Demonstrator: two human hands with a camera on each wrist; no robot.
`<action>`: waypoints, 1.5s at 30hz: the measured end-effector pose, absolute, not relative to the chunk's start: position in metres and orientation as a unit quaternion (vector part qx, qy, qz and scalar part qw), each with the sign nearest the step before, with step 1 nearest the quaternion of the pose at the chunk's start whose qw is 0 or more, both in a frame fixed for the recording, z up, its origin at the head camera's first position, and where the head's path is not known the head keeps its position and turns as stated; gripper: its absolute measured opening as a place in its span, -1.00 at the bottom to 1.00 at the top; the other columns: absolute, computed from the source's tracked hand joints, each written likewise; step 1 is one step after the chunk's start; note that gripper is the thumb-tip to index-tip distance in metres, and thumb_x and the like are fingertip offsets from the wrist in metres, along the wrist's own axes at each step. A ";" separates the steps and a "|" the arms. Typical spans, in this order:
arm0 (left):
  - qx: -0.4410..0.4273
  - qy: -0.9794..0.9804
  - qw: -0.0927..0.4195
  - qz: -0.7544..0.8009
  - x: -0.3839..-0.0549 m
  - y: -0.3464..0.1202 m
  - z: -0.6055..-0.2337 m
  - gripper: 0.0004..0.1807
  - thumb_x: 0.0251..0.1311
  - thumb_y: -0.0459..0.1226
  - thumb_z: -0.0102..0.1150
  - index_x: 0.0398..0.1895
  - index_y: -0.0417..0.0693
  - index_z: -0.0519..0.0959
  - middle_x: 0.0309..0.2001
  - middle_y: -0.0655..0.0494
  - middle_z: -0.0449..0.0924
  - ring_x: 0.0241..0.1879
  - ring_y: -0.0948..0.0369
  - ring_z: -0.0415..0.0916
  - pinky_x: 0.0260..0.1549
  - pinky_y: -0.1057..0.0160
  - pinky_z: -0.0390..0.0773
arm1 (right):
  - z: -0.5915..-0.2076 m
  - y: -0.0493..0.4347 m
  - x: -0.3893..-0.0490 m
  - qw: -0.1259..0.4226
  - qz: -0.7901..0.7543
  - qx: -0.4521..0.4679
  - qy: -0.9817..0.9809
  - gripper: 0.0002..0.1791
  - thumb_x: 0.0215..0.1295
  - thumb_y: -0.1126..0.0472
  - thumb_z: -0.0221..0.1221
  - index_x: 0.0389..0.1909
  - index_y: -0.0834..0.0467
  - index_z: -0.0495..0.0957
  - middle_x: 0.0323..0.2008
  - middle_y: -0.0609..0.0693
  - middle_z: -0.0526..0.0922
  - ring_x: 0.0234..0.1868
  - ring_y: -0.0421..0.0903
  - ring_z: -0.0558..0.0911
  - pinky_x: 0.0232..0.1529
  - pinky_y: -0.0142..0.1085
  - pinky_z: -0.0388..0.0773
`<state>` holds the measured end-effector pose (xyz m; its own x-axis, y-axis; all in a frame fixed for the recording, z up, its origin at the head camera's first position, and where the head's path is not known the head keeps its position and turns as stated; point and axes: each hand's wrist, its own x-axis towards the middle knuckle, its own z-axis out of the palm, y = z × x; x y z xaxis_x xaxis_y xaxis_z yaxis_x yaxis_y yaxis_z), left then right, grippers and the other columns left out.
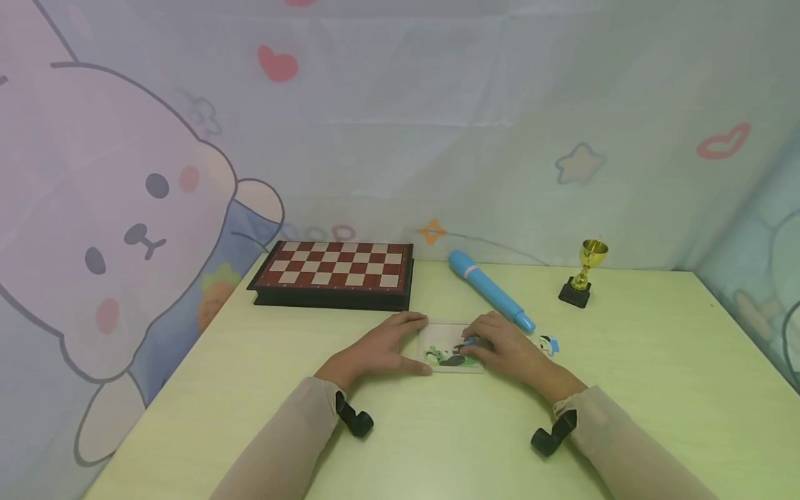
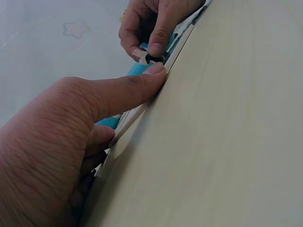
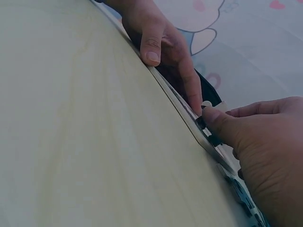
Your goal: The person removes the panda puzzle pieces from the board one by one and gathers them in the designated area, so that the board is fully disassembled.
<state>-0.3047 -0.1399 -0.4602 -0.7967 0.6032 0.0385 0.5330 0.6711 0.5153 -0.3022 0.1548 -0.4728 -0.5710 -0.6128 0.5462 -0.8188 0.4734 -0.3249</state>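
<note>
A flat, pale jigsaw puzzle tray (image 1: 445, 335) lies on the table, with a green-and-black picture part (image 1: 445, 357) along its front side. My left hand (image 1: 387, 351) holds the tray by its left end, thumb at the front edge and fingers at the back. Over the right half of the tray, my right hand (image 1: 505, 351) pinches a small puzzle piece (image 3: 207, 103) between thumb and fingers; most of the piece is hidden. Another puzzle piece (image 1: 548, 345), white, black and blue, lies just right of the tray, beside the right hand.
A red-and-white chequered chessboard box (image 1: 337, 267) stands at the back left of the table (image 1: 400, 430). Behind the right hand lies a blue pen-shaped tube (image 1: 494, 290) at a slant. Farther right stands a small golden trophy cup (image 1: 584, 274). A printed cloth hangs behind.
</note>
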 end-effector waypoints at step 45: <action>0.317 0.914 0.063 0.247 -0.307 -0.140 -0.462 0.11 -0.01 0.34 0.36 0.56 0.05 0.23 0.52 0.21 0.14 0.50 0.19 0.05 0.43 0.09 0.15 | -0.466 0.216 -0.279 0.220 0.330 0.393 -0.830 -0.69 0.10 0.33 0.47 -0.18 -0.03 0.66 -0.24 -0.27 0.68 -0.25 -0.33 0.63 -0.35 -0.36 0.55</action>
<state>-0.3065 -0.1401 -0.4618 -0.7913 0.6100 0.0422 0.5482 0.6772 0.4908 -0.2786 0.2160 -0.4661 -0.5945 -0.5072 0.6240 -0.7971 0.4736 -0.3745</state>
